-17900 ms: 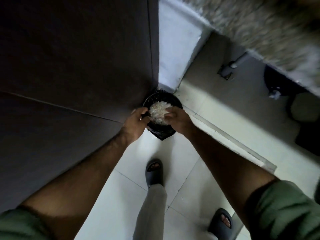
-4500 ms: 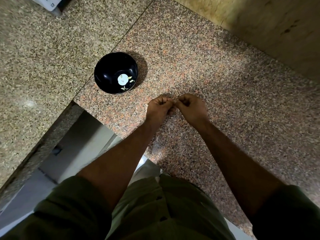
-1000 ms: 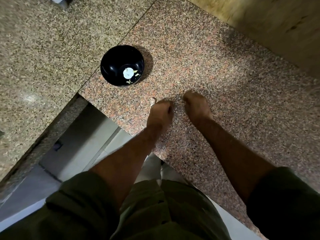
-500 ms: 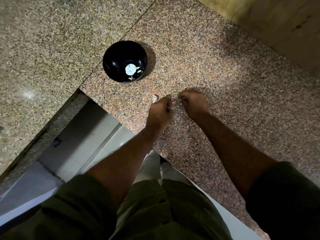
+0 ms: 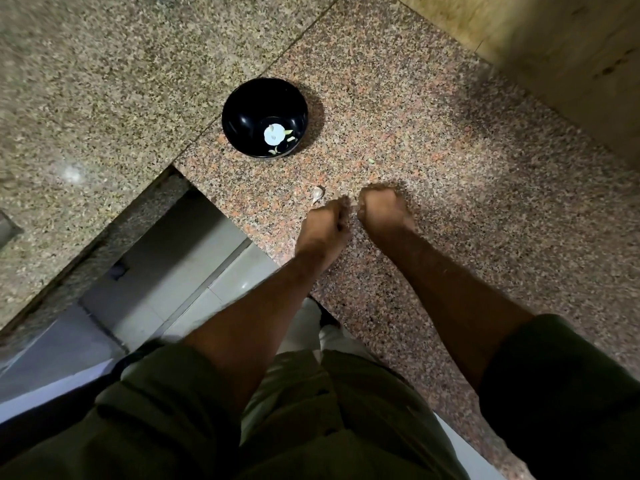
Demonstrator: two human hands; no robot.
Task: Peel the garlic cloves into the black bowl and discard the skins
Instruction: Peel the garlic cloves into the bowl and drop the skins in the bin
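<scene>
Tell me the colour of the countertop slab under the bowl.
Speckled pinkish-brown granite countertop slab, clearest in the head view, beneath the glossy black bowl.

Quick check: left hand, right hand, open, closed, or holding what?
Left hand: fingers curled; what they hold cannot be told.
Right hand: fingers curled; contents also hidden.

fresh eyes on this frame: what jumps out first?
The black bowl on the speckled granite counter, glossy, with a pale clove and a few greenish bits in its bottom. Nearer the person, the left hand and right hand sit close together over the counter with fingers curled; whether they pinch anything is hidden. A lone garlic clove lies on the counter just beyond the left hand, between it and the bowl.
</scene>
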